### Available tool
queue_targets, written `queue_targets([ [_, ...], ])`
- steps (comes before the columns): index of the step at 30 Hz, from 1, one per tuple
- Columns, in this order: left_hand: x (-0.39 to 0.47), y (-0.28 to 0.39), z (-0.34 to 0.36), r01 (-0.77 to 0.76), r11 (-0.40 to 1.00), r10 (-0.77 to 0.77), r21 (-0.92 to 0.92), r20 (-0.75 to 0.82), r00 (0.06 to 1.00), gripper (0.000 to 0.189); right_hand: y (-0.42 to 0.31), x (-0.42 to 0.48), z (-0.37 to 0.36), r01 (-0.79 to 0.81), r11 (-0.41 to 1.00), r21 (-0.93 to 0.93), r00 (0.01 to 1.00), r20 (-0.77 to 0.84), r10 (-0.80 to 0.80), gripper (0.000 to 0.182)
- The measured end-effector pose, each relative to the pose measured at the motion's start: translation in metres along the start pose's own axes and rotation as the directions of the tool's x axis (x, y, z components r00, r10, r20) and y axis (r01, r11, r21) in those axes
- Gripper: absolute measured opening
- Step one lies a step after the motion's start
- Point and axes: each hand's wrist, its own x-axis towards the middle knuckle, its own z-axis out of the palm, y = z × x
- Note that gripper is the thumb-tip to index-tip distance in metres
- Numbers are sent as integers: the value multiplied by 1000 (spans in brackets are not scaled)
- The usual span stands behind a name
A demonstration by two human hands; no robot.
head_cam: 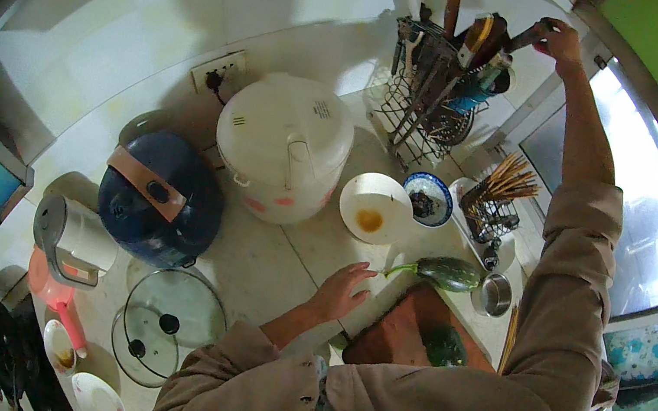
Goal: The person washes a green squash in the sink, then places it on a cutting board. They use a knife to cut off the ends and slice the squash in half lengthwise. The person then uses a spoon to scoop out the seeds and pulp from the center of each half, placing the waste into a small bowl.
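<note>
High at the right, my right hand (558, 44) grips a dark-handled utensil (527, 37) at the edge of a black wire utensil rack (410, 137). The hand and the rack hide what kind of utensil it is. My left hand (342, 293) hovers over or rests on the worktop with its fingers apart, holding nothing. Its fingertips are close to the stem of a dark green squash (448, 273); I cannot tell whether they touch. A second green squash piece (444, 347) lies on a reddish-brown cutting board (390, 325), partly hidden by my sleeve.
A white bowl (376, 208) with brown liquid, a blue-rimmed bowl (427, 200), a metal cup (493, 294) and a chopsticks holder (486, 210) stand ahead. Leftward are a white rice cooker (283, 145), a dark blue lidded cooker (161, 202), glass lids (173, 300) and a grey-handled jug (75, 240).
</note>
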Motion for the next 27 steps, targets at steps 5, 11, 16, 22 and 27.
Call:
queue_targets([
  [5,0,-2,1,-37,999,37,13,-7,999,40,-48,-38,-43,-189,876,443,908,-259,328,25],
  [11,7,23,18,-98,995,97,10,56,994,39,-95,-163,-158,107,974,200,848,-530,16,23],
  [16,1,35,42,-114,993,117,-27,130,985,33,-226,-281,-174,-590,797,132,693,-425,583,35],
  [22,-3,80,84,-180,983,181,-24,235,955,39,-217,-508,-225,-776,611,-155,627,-96,773,21],
  [27,18,111,145,-482,848,370,219,407,835,70,-293,-604,-230,-945,328,3,327,-25,945,18],
])
